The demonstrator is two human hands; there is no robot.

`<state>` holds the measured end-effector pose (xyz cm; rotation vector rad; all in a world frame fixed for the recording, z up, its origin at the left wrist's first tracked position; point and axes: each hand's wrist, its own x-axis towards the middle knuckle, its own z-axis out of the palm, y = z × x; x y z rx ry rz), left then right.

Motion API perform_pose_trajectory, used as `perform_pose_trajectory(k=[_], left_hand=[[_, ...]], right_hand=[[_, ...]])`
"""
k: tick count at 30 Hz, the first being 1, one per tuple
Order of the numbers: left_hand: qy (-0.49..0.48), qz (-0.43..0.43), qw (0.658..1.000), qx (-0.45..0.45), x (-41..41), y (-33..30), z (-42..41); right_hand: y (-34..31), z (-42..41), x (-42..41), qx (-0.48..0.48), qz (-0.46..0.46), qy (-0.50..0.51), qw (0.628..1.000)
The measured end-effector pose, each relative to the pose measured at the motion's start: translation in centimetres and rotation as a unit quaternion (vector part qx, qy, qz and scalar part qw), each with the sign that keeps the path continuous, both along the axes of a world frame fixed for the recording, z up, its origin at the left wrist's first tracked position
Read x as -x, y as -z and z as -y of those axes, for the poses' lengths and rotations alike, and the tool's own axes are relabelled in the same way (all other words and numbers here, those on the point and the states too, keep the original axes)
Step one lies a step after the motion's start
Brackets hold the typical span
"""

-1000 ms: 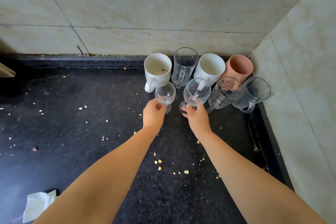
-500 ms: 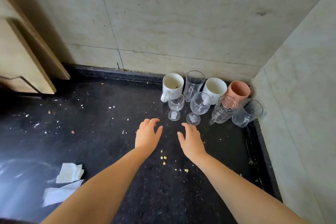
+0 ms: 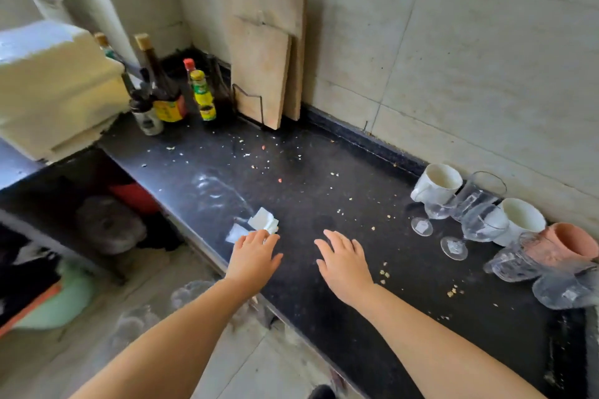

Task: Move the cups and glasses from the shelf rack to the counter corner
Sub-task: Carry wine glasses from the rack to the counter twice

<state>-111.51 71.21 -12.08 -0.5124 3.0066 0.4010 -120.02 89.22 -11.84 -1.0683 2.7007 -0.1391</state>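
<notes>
Cups and glasses (image 3: 479,214) huddle in the counter corner (image 3: 551,317) — all apparently upright, touching.

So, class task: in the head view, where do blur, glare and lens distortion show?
Head view: wide-angle bending bows the wall tiles; glare streaks the black counter; the glass mugs at right smear with blur; both hands stay fairly sharp.

Two bare forearms end in the left hand (image 3: 256,257) and the right hand (image 3: 345,264) — no sleeves showing; no rings, watch or bands visible; fingernails short and plain.
</notes>
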Motion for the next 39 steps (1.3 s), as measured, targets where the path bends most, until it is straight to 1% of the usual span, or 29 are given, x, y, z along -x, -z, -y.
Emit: perform_pose_trajectory(k=[6, 11, 12, 17, 21, 23, 28, 31, 35, 39], left_hand=[[-0.074, -0.016, 0.996, 0.036, -12.0, -1.8, 6.7], [-0.169, -0.036, 0.983, 0.059, -26.8, -3.2, 12.9], [-0.180, -0.030, 0.981, 0.063, -28.3, -3.4, 13.4], [-0.272, -0.026, 0.959, 0.073, -40.3, -4.9, 17.5], [-0.360, -0.029, 0.928, 0.093, -49.4, -5.5, 20.1], [-0.396, -0.022, 0.913, 0.091, -52.9, -5.6, 21.1], [-0.483, -0.017, 0.872, 0.075, -60.2, -5.1, 24.5], [-0.517, 0.003, 0.854, 0.062, -63.4, -4.6, 27.4], [-0.569, 0.007, 0.820, 0.061, -67.7, -4.6, 33.3], [-0.598, 0.014, 0.800, 0.052, -71.0, -5.7, 38.4]], right_hand=[[-1.5, 8.5, -7.5, -0.015, -0.025, -0.099, 0.995], [-2.8, 18.0, -19.6, 0.007, -0.037, -0.195, 0.980], [-3.0, 19.0, -20.9, 0.014, -0.037, -0.205, 0.978], [-3.6, 26.8, -31.9, 0.033, -0.009, -0.296, 0.955], [-3.9, 32.5, -40.2, 0.043, 0.003, -0.380, 0.924], [-4.1, 34.9, -43.6, 0.051, 0.007, -0.418, 0.907], [-3.4, 41.5, -51.0, 0.012, -0.012, -0.513, 0.858], [-3.1, 45.8, -54.4, 0.003, -0.013, -0.548, 0.836], [-3.4, 53.1, -59.0, 0.009, -0.007, -0.592, 0.806], [-3.9, 59.8, -62.7, 0.005, -0.002, -0.618, 0.786]])
